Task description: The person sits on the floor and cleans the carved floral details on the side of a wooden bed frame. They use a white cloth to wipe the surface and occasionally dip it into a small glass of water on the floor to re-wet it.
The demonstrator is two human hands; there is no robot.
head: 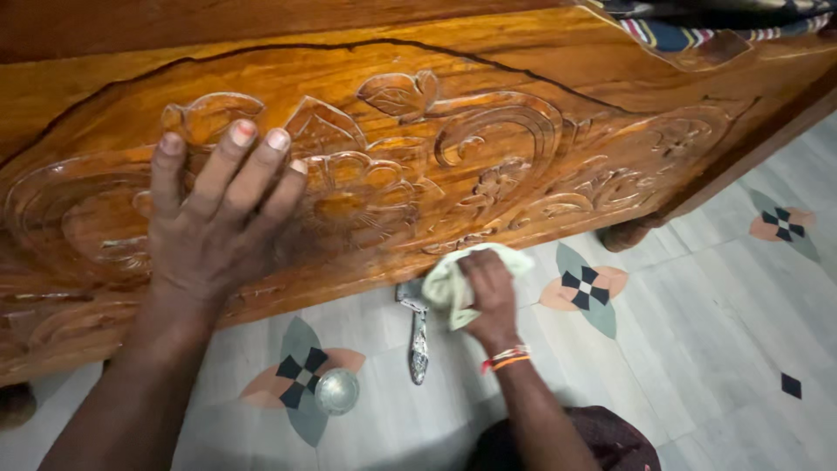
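Left hand point(209, 222) flat on a carved wooden panel point(488, 148), right hand point(488, 288) wiping its lower edge.

The left fingers lie spread and pressed against the floral carving. The right fingers are clamped on a pale cloth point(453, 283), held against the panel's bottom edge. On the tiled floor point(697, 349) below lie a metal tool point(418, 336) and a small round lid point(336, 391).

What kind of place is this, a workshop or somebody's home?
Most likely a room in a home. A carved, polished wooden panel of furniture stands on a tiled floor with flower patterns. The left hand rests on the carving; the right hand presses a pale cloth to its lower edge.
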